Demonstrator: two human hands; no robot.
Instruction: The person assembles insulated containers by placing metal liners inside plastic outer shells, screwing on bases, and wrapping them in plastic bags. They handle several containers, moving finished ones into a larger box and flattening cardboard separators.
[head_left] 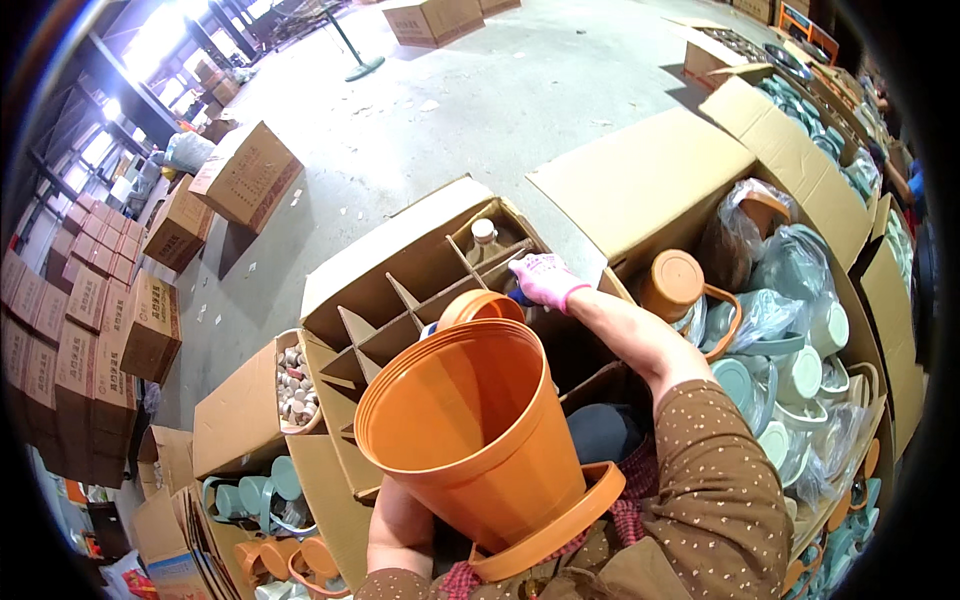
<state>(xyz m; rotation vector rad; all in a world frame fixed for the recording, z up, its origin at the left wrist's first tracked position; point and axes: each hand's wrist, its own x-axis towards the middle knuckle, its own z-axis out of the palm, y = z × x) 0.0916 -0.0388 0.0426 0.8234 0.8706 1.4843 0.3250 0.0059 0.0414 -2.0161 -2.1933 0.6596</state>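
Observation:
A large orange tapered plastic shell (470,400), hollow and wide-mouthed with a flanged base, leans toward me and fills the middle of the view. Beyond its rim shows a smaller round orange part (482,306). My right hand (548,283), in a pink and white glove, is closed beside that part, over the divided carton (395,240). What its fingers hold, if anything, is hidden. My left forearm goes behind the shell, which hides the left hand; a bit of blue shows by the smaller part. A capped bottle (484,240) stands in a far compartment.
On the right, an open carton (650,180) holds green and orange handled jugs, some bagged. A box of small pale caps (297,388) and more jugs (262,495) lie left. Closed cartons (247,175) stand farther off on the grey floor (500,90).

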